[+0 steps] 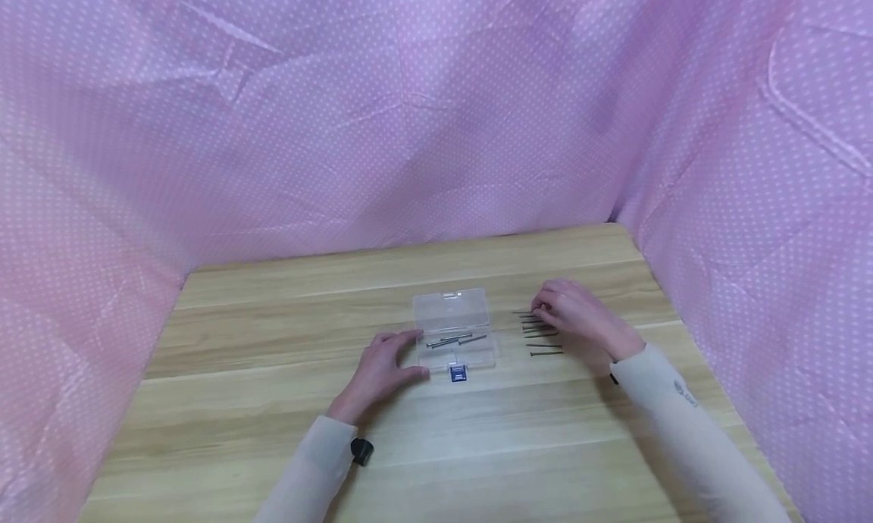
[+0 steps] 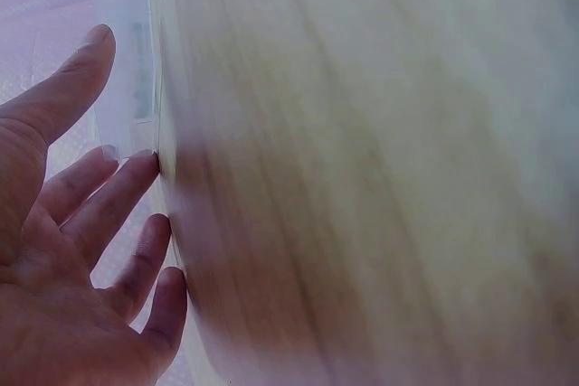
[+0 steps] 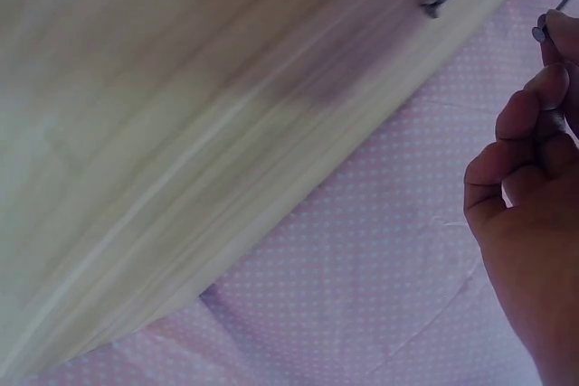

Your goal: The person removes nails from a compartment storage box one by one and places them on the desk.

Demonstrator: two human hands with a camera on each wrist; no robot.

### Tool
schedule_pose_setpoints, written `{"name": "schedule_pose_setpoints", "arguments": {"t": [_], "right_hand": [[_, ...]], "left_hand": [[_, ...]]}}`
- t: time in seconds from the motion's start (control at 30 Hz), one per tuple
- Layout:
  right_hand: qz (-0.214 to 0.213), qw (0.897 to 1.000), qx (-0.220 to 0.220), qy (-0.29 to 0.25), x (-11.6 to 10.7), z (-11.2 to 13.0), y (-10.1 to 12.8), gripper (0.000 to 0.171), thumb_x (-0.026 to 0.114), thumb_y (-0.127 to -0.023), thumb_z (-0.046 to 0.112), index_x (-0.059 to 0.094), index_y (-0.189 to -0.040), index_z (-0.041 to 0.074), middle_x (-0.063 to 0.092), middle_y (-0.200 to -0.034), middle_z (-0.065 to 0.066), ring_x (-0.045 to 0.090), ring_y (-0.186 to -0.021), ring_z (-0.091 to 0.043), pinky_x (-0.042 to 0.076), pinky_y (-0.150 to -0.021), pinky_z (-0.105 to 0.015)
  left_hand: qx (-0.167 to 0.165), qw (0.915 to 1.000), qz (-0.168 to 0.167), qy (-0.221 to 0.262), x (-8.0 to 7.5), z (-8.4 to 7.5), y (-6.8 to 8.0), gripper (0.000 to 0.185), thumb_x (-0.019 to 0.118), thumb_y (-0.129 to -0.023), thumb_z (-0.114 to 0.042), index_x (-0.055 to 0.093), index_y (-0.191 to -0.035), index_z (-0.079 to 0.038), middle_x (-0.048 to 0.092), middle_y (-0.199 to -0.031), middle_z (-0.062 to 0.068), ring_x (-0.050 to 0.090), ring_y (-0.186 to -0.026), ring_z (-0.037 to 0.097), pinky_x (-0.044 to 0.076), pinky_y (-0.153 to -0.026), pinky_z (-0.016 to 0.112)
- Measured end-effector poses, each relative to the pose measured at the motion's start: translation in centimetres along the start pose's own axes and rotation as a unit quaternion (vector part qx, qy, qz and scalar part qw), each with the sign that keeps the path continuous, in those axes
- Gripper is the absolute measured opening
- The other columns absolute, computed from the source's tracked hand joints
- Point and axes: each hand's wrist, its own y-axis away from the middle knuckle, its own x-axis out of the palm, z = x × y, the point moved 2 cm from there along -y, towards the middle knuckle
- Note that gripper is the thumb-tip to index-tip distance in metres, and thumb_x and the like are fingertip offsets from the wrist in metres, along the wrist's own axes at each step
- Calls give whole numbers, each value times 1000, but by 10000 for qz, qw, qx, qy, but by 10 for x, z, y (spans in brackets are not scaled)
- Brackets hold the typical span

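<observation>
flatly, left hand (image 1: 382, 367) spread beside box (image 1: 455, 330); right hand (image 1: 576, 314) pinches nail (image 3: 554, 17).

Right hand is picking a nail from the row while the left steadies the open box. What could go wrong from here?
1. The right hand pinches one nail by its tip end; it could slip or nudge the loose nails out of line.
2. The clear box is light; the left hand only touches its edge, so it may slide.
</observation>
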Motion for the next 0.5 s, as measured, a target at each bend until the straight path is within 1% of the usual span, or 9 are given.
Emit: {"name": "schedule_pose_setpoints", "arguments": {"t": [0.1, 0.23, 0.5], "right_hand": [[126, 9998, 149, -20, 2, -7, -1, 5, 78, -89, 7, 76, -93, 6, 67, -89, -3, 64, -87, -27, 53, -84, -48], [240, 9995, 193, -40, 5, -15, -3, 3, 78, -91, 9, 76, -92, 6, 67, -88, -2, 63, -86, -26, 53, -84, -47], [450, 9984, 328, -56, 11, -23, -4, 4, 76, -93, 11, 77, -92, 7, 69, -90, -2, 64, -87, -25, 54, -85, -46]], "left_hand": [[-20, 10000, 3, 0, 1, -1, 0, 80, 88, -80, -45, 56, -150, -24, 59, -145, 11, 45, -138, 37, 36, -113, 60], [-135, 9999, 17, 22, 1, -2, 2, 79, 87, -80, -45, 56, -150, -25, 58, -147, 10, 43, -140, 36, 36, -114, 60], [-242, 9997, 47, 50, 3, -4, 3, 79, 88, -80, -44, 56, -150, -26, 56, -147, 12, 45, -137, 37, 39, -112, 60]]}}
